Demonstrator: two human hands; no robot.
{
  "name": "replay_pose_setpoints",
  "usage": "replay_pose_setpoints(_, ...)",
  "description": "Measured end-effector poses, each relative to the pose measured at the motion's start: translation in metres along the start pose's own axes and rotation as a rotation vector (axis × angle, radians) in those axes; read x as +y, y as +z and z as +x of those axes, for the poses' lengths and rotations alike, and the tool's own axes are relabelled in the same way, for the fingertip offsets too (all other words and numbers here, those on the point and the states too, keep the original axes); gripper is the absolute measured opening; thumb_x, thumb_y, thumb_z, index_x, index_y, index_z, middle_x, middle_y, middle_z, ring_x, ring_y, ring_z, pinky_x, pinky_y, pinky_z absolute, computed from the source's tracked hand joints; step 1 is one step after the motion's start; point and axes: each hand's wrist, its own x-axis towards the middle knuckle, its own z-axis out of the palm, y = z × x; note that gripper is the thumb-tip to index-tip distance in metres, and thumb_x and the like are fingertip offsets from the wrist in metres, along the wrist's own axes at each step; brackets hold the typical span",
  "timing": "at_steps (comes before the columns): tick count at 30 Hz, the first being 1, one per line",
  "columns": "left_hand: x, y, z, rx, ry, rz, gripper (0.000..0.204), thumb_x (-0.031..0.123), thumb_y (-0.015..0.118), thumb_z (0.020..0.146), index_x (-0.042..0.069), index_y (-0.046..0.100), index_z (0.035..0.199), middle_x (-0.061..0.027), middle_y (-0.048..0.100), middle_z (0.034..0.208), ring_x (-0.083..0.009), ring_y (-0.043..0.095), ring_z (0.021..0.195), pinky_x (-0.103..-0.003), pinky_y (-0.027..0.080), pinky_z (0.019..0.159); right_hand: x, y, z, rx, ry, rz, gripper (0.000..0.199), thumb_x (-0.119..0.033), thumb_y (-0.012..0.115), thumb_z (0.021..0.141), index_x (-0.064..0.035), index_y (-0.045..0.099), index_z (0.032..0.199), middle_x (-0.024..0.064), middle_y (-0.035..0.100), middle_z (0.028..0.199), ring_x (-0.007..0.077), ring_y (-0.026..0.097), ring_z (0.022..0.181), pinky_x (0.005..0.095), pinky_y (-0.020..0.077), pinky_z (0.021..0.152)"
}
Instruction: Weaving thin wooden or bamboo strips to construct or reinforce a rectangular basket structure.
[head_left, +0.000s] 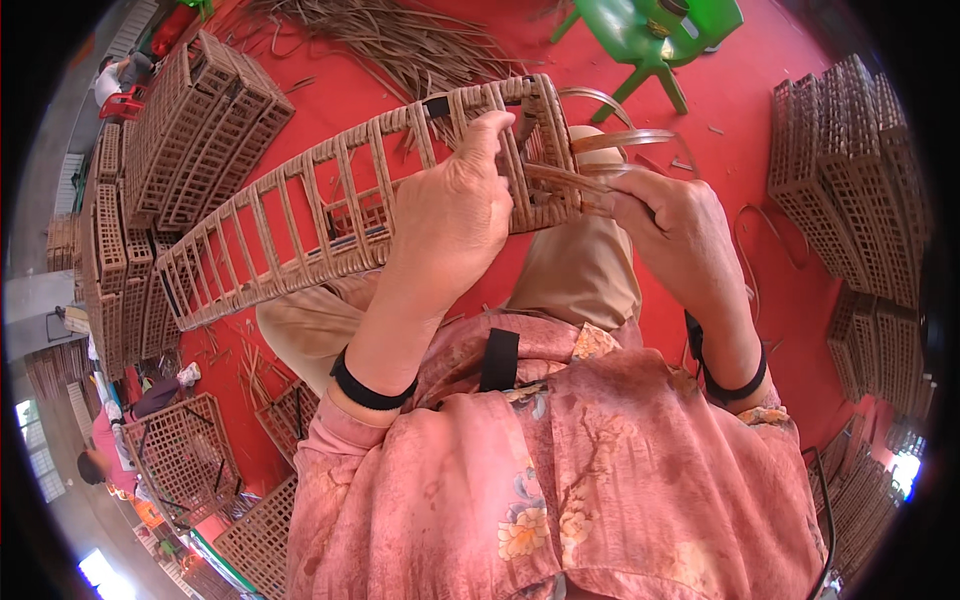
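Observation:
Across my lap rests a long, narrow woven rattan frame (pixel 265 226) with open slots, tilted so its right end lies higher. My left hand (pixel 450 205) is closed over the frame near that end, with a finger lying along a wrapped crossbar. My right hand (pixel 670 215) pinches flat brown rattan strips (pixel 565 180) just beyond the frame's right end. The strips run into the frame's end. A lighter loop of strip (pixel 640 137) curves out above my right fingers. Some of my left fingertips are hidden behind the frame.
Stacked woven panels (pixel 205 130) rise at left, with more stacks (pixel 850 180) at right. Loose strips (pixel 390 40) lie heaped on the red floor (pixel 330 75) ahead. A green plastic chair (pixel 655 45) stands at far right. Other people (pixel 105 455) sit at the left edge.

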Motion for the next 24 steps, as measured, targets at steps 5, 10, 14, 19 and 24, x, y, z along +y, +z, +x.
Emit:
replay_pose_setpoints(5, -0.006, -0.005, 0.005, -0.094, 0.029, -0.038, 0.063, 0.007, 0.064, 0.084, 0.018, 0.045, 0.143, -0.0177, 0.071, 0.112, -0.0361, 0.071, 0.085, -0.046, 0.054, 0.076, 0.000, 0.003, 0.005, -0.017, -0.077, -0.053, 0.017, -0.014, 0.066, 0.090, 0.0010, 0.068, 0.097, 0.0198, 0.056, 0.069, 0.0331, 0.057, 0.059, 0.0359, 0.0464, 0.059)
replay_pose_setpoints(10, -0.012, -0.008, 0.009, -0.162, -0.054, -0.488, 0.051, 0.001, 0.064, 0.088, 0.010, 0.053, 0.137, -0.0039, 0.067, 0.089, -0.0094, 0.063, 0.071, -0.026, 0.050, 0.064, 0.007, 0.005, 0.013, -0.146, 0.087, 0.201, 0.018, -0.019, 0.066, 0.090, -0.0020, 0.070, 0.092, 0.0190, 0.065, 0.076, 0.0384, 0.063, 0.070, 0.0432, 0.0492, 0.064)
replay_pose_setpoints(14, -0.010, -0.003, 0.002, -0.099, -0.114, -0.646, 0.040, -0.002, 0.064, 0.089, 0.006, 0.060, 0.128, 0.0017, 0.062, 0.085, -0.0014, 0.054, 0.072, -0.019, 0.044, 0.062, 0.004, 0.004, 0.015, -0.139, 0.039, 0.162, 0.020, -0.020, 0.066, 0.090, -0.0017, 0.072, 0.096, 0.0186, 0.067, 0.078, 0.0367, 0.064, 0.071, 0.0409, 0.0502, 0.066)
replay_pose_setpoints(19, -0.017, -0.007, -0.019, 0.255, -0.121, -0.515, 0.028, -0.001, 0.067, 0.089, 0.005, 0.067, 0.116, -0.0008, 0.066, 0.086, -0.0059, 0.063, 0.076, -0.023, 0.049, 0.066, 0.007, -0.015, 0.014, -0.239, 0.172, 0.251, 0.020, -0.015, 0.065, 0.092, 0.0036, 0.070, 0.097, 0.0141, 0.068, 0.077, 0.0215, 0.065, 0.067, 0.0336, 0.0509, 0.066)
replay_pose_setpoints(24, -0.026, -0.008, -0.025, 0.282, 0.092, -0.112, 0.012, 0.000, 0.070, 0.087, 0.005, 0.073, 0.097, -0.0067, 0.067, 0.092, -0.0217, 0.068, 0.079, -0.031, 0.054, 0.071, 0.009, -0.023, 0.016, -0.191, 0.070, 0.281, 0.018, -0.011, 0.064, 0.093, 0.0056, 0.068, 0.098, 0.0120, 0.067, 0.076, 0.0139, 0.061, 0.069, 0.0311, 0.0506, 0.066)
